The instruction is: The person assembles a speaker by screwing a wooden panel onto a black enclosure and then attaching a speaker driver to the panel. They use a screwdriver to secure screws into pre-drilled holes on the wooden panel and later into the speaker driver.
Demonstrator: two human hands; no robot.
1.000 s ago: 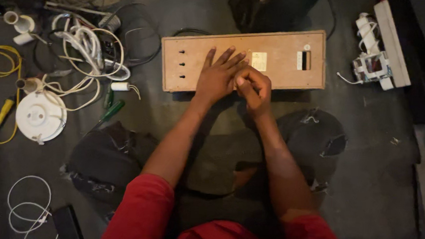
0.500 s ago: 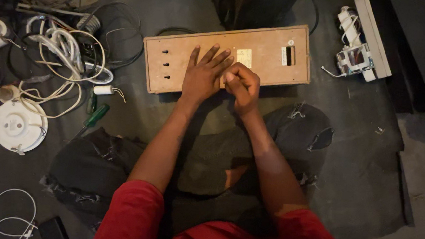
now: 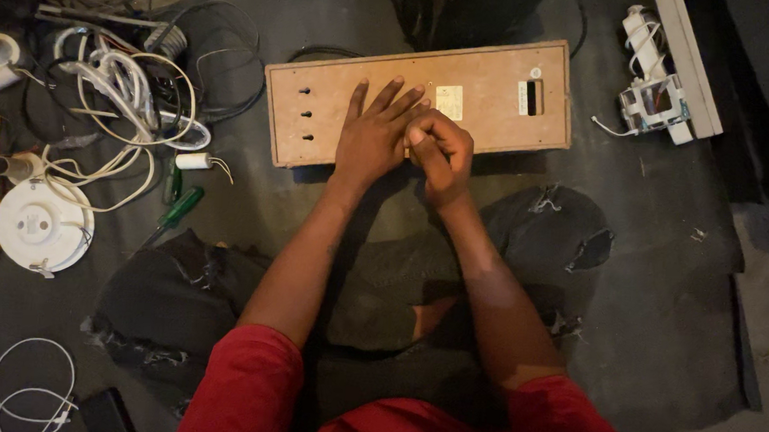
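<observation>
Both hands working on the long rectangular wooden board [image 3: 498,98] lying on the floor.

I see my left hand [image 3: 373,140] flat, fingers spread, steadying the board; my right hand [image 3: 442,153] is curled tight just beside it, seemingly pinching something small. Next I would judge careful fingertip work; whatever those fingers grip is hidden.

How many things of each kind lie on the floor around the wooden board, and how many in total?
Wooden board, under left hand and right hand: 1
Green-handled screwdrivers: 2
Round white ceiling fitting: 1
White wire bundle: 1
White coiled cable: 1
Total: 6
</observation>
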